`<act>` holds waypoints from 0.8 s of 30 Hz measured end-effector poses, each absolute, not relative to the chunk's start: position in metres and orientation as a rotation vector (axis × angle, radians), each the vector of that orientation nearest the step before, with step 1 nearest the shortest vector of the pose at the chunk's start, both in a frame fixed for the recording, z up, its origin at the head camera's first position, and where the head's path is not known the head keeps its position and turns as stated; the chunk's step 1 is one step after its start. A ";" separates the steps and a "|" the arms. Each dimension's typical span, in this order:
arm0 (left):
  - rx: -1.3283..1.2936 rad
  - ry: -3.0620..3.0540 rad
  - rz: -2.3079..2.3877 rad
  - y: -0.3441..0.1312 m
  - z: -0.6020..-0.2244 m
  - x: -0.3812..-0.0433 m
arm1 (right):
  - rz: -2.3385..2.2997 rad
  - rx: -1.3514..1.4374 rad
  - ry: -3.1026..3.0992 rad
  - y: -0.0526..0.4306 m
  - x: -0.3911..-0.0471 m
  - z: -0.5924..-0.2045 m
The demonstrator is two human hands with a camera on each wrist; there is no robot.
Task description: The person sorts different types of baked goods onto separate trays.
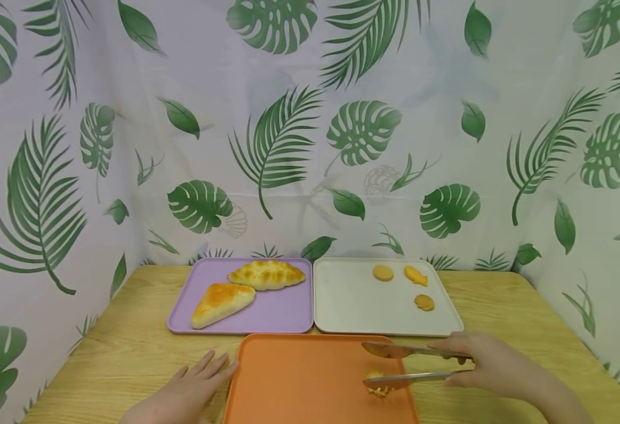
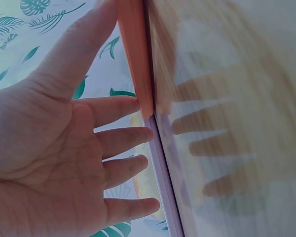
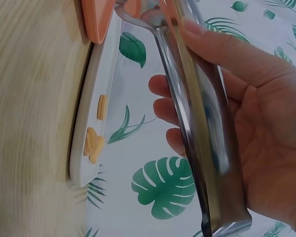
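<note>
My right hand [image 1: 482, 360] grips metal tongs [image 1: 424, 376], their two arms spread apart over the right side of the orange tray [image 1: 299, 377]. The near tip overlaps a small yellow snack piece [image 1: 380, 393] with a jagged edge, partly hidden beneath it. In the right wrist view, the thumb and fingers [image 3: 163, 108] lie around opposite sides of the tongs' arms. My left hand [image 1: 185, 393] rests palm down on the table at the tray's left side, fingers straight. Its thumb and index finger reach the orange tray's edge [image 2: 138, 59] in the left wrist view.
Behind on the left, a purple tray [image 1: 283, 309] bears a triangular bread [image 1: 222, 303] and a braided bread [image 1: 267, 275]. The white tray [image 1: 352, 300] beside it carries a round biscuit [image 1: 383, 272], a fish-shaped piece [image 1: 416, 275] and a brown cookie [image 1: 424, 302]. A leaf-print curtain [image 1: 299, 147] encloses the wooden table.
</note>
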State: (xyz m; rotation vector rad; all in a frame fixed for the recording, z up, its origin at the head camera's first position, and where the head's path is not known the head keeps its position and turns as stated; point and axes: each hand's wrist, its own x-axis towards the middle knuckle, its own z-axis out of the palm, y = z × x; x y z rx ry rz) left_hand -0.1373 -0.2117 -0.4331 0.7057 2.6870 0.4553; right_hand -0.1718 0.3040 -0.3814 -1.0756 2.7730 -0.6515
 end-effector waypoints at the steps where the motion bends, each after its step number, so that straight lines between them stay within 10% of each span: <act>1: 0.709 2.688 0.456 -0.212 -0.433 -0.137 | -0.654 -1.085 2.759 0.304 -0.172 -0.381; 24: 0.728 2.711 0.449 -0.212 -0.440 -0.136 | -0.524 -0.975 2.881 0.293 -0.174 -0.398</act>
